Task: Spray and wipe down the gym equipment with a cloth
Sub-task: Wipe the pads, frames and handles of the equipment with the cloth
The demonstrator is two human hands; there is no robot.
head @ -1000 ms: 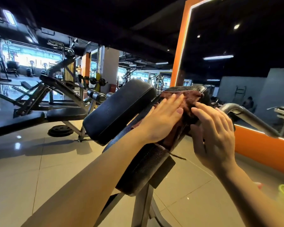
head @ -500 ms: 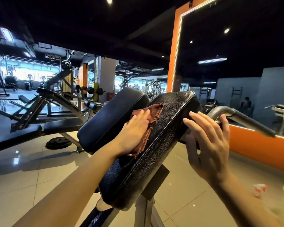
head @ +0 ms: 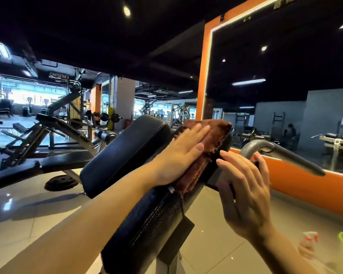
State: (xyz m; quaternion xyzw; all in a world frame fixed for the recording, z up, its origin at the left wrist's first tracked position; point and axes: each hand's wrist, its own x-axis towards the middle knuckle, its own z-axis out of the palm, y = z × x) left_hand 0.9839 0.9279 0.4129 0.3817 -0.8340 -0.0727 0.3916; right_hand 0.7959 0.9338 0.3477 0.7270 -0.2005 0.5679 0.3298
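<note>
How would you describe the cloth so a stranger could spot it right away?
Find the orange-framed mirror; before it stand two tilted black pads. The brown cloth drapes over the nearer, cracked pad's top, pressed flat by the left hand, the only fuzzy, rust-coloured thing there.

Two black pads (head: pixel 125 153) (head: pixel 151 224) — one brown cloth (head: pixel 212 143) — one weight plate (head: pixel 61 182), one spray bottle (head: pixel 310 237).

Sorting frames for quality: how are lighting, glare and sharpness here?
Head view: dim ceiling, bright windows blown out at left, glare on the floor; wide-angle bending at the edges; cloth and left hand sharp, spray bottle blurred at lower right.
</note>
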